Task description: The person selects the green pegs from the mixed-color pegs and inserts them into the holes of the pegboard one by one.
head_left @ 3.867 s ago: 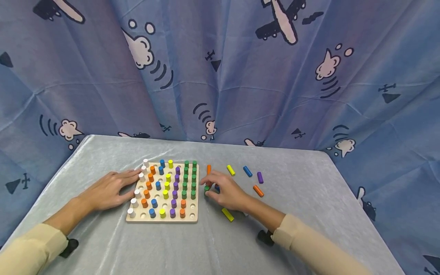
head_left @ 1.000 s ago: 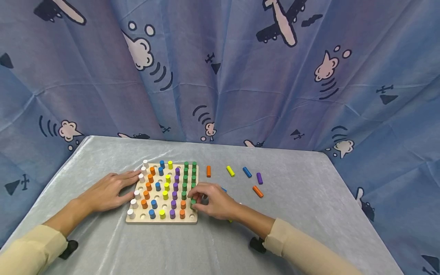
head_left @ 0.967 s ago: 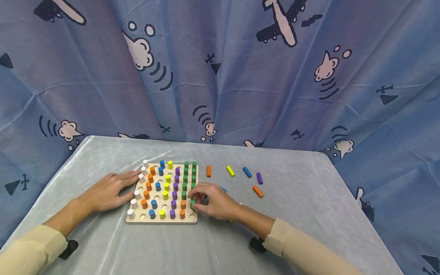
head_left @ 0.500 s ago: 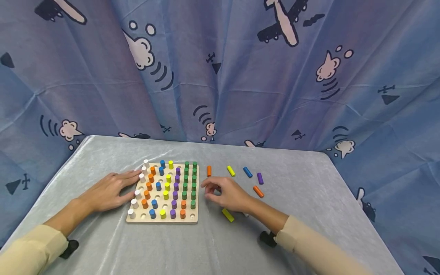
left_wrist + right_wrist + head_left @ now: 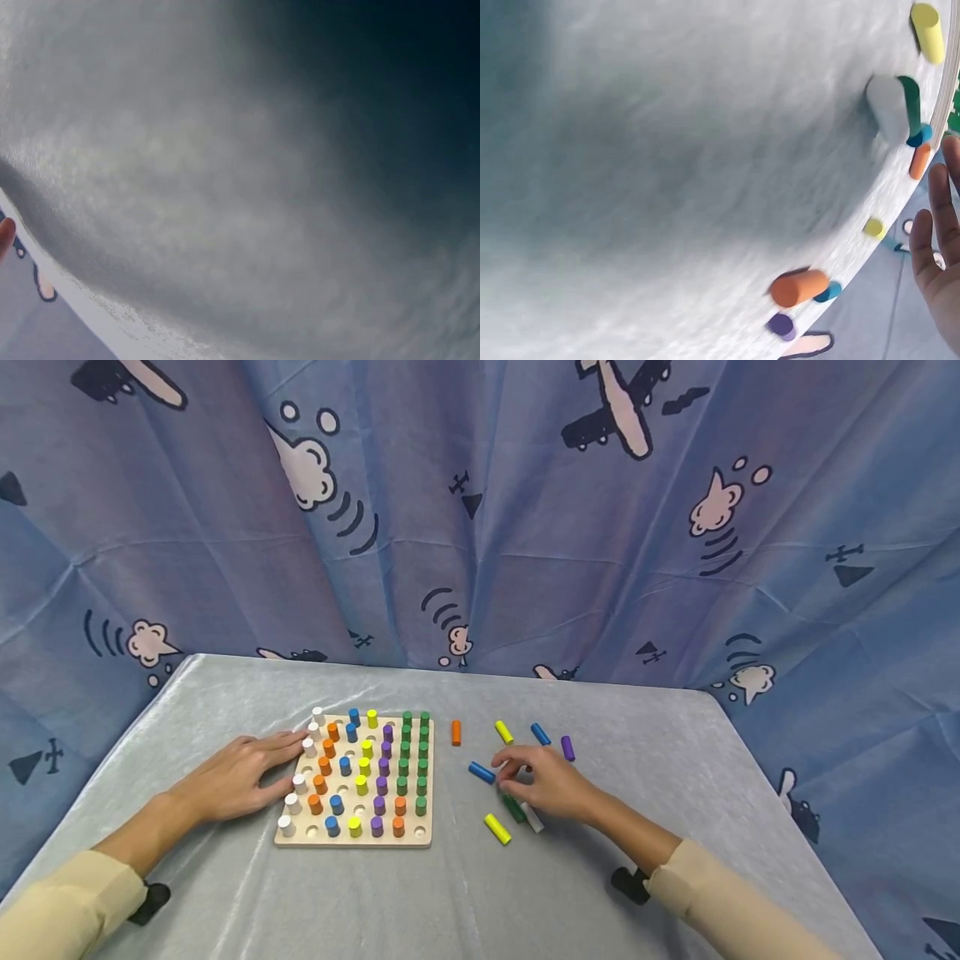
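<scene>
A wooden pegboard (image 5: 303,841) stands on the table with rows of white, orange, blue, yellow, purple and green pegs upright in it. My left hand (image 5: 236,775) rests at its left edge, fingers extended and touching it. To the right of the board my right hand (image 5: 551,783) hovers, fingers loosely bent, over a green peg (image 5: 514,810) and a white peg (image 5: 533,818) lying side by side. In the right wrist view the fingers (image 5: 943,214) appear apart from that white peg (image 5: 889,109). A blue peg (image 5: 482,772) lies just left of the fingertips.
Loose pegs lie around the right hand: yellow (image 5: 497,829) in front, orange (image 5: 456,732), yellow (image 5: 504,732), blue (image 5: 540,733) and purple (image 5: 567,747) behind. The left wrist view is mostly blurred cloth (image 5: 187,187). A blue curtain (image 5: 480,568) hangs behind the table (image 5: 675,752).
My right hand brought a green peg to the board's rightmost column, where it now stands upright, then let go and moved right over the loose pegs. The left hand stayed put.
</scene>
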`<state>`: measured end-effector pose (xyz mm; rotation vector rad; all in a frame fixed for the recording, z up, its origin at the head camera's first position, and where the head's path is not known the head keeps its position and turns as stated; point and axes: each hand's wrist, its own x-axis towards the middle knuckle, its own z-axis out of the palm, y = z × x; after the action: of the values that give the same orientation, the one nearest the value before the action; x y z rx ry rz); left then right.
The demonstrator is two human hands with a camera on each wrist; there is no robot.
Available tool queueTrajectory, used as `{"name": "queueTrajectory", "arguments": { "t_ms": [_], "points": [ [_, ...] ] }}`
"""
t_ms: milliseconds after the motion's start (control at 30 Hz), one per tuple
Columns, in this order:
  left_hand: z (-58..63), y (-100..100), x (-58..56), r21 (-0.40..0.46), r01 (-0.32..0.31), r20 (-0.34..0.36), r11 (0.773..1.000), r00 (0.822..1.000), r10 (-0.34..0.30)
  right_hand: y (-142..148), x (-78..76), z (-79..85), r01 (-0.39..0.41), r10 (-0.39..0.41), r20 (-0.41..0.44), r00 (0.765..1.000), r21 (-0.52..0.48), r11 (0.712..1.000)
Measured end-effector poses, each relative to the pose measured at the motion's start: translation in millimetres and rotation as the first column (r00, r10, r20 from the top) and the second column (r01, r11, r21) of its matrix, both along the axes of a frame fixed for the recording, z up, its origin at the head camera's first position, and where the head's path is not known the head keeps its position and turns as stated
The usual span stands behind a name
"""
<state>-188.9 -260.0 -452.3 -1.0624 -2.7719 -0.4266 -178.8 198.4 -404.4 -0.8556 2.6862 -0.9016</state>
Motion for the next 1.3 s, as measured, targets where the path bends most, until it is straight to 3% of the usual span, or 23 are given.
{"name": "queueTrajectory", "arguments": {
  "t_ms": [400,733,867,1100,1300],
  "points": [
    [1.7,0.3,0.4,-0.008,0.001,0.017,1.0,1.0,-0.001,9.8,0.9,-16.2,0.032,-0.031,-0.01,0.999,0.11,0.993],
    [1.1,0.1,0.5,0.0,0.005,0.01,1.0,1.0,-0.005,4.6,2.5,-20.4,0.056,-0.051,-0.046,0.998,0.123,0.991],
    [0.4,0.0,0.5,0.0,0.003,0.006,1.0,1.0,-0.003,3.9,2.2,-20.4,0.046,-0.042,-0.038,0.998,0.099,0.994],
    [1.1,0.2,-0.2,0.0,0.007,0.006,1.0,1.0,-0.007,-5.0,2.2,-10.0,0.032,-0.031,0.015,0.999,-0.048,0.998],
    [0.7,0.3,-0.4,-0.001,0.004,0.01,1.0,1.0,-0.004,-18.3,4.0,-1.0,0.004,-0.008,-0.032,0.999,-0.129,0.992]
  ]
}}
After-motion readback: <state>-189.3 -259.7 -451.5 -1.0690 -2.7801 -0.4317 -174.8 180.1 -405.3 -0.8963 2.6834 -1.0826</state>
